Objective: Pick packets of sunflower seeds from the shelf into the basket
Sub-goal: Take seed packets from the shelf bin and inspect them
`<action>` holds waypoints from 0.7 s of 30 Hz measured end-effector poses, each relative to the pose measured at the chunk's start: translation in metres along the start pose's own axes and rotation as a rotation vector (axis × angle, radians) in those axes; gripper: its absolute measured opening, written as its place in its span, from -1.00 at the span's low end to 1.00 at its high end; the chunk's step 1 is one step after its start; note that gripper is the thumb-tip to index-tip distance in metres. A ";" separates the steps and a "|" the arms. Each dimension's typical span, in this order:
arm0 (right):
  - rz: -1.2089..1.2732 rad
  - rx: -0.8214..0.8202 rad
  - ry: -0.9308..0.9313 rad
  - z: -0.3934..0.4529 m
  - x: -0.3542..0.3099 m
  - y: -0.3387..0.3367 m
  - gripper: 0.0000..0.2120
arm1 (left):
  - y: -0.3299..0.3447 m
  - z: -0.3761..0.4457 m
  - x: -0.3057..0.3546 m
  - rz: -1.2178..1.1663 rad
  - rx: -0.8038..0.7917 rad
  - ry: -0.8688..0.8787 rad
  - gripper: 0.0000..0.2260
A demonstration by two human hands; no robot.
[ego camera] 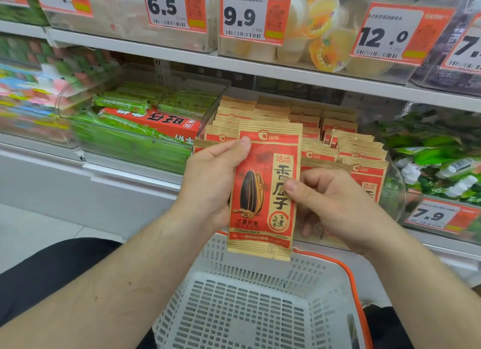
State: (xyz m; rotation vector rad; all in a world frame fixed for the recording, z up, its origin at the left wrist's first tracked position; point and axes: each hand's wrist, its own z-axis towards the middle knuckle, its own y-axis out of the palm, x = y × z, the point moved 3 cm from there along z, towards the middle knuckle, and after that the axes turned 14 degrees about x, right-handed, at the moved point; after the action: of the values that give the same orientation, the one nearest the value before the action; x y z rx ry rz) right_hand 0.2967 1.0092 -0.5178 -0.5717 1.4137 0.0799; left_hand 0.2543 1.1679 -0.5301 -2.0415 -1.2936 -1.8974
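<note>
Seed packet (263,192) upright over basket (346,273); L hand (210,182) + R hand (330,205) both pinch it.

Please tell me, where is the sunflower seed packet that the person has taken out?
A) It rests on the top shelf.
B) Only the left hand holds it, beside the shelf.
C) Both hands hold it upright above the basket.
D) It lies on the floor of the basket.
C: the left hand and right hand both pinch the packet upright, over the white basket.
</note>
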 end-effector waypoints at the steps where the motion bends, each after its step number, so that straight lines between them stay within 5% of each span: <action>1: -0.017 -0.005 -0.005 0.000 0.000 0.001 -0.57 | 0.000 0.000 0.000 -0.002 0.004 0.003 -0.72; 21: 0.009 -0.148 -0.036 -0.005 0.002 0.003 -0.56 | -0.002 -0.002 0.006 -0.032 0.057 0.050 -0.76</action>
State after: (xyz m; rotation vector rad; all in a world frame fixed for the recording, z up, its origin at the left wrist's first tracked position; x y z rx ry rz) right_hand 0.2914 1.0091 -0.5208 -0.6823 1.3828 0.2023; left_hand 0.2506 1.1712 -0.5254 -1.9454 -1.3601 -1.8883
